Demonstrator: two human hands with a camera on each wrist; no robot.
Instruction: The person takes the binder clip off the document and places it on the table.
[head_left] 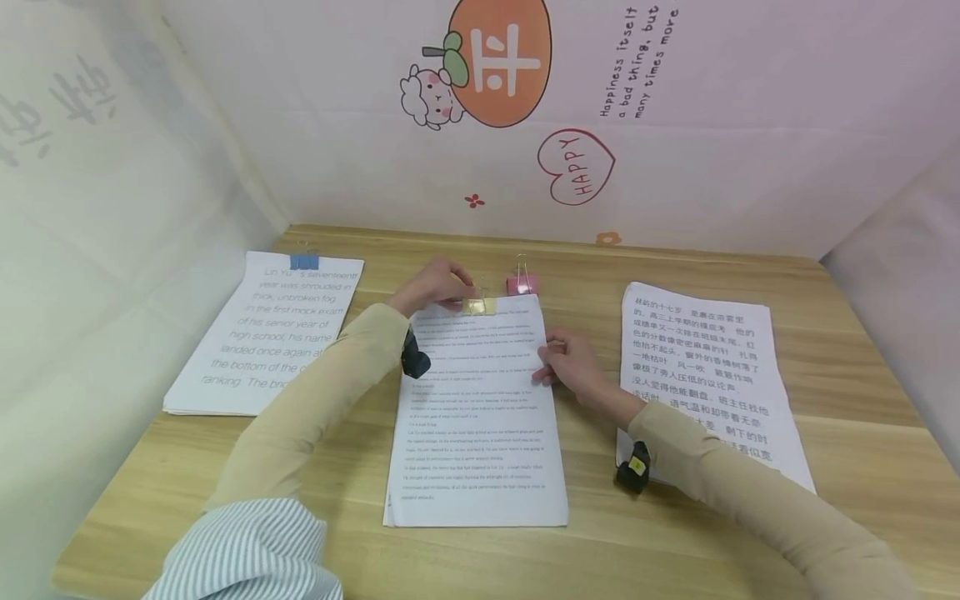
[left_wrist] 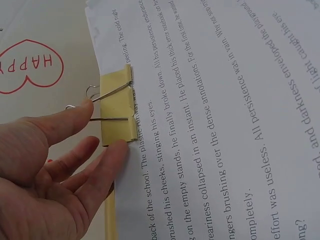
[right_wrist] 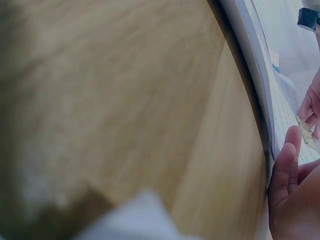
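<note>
A stack of printed English sheets [head_left: 480, 417] lies in the middle, with a yellow binder clip [left_wrist: 116, 107] on its top edge. At that clip, my left hand [head_left: 437, 286] pinches the wire handles; the left wrist view has the thumb on them and the other fingers low beside the clip. My right hand [head_left: 573, 367] holds the stack's right edge between thumb and fingers. In the right wrist view, the right fingers [right_wrist: 287, 165] press along the edge of the sheets.
Behind the middle stack sits a pink binder clip [head_left: 522, 285]. A left-hand stack of large-print sheets [head_left: 262, 333] carries a blue binder clip [head_left: 304, 261]. On the right lies a stack of Chinese-text sheets [head_left: 697, 367], partly under the right forearm. A printed cloth wall [head_left: 712, 167] borders the wooden table [head_left: 480, 562].
</note>
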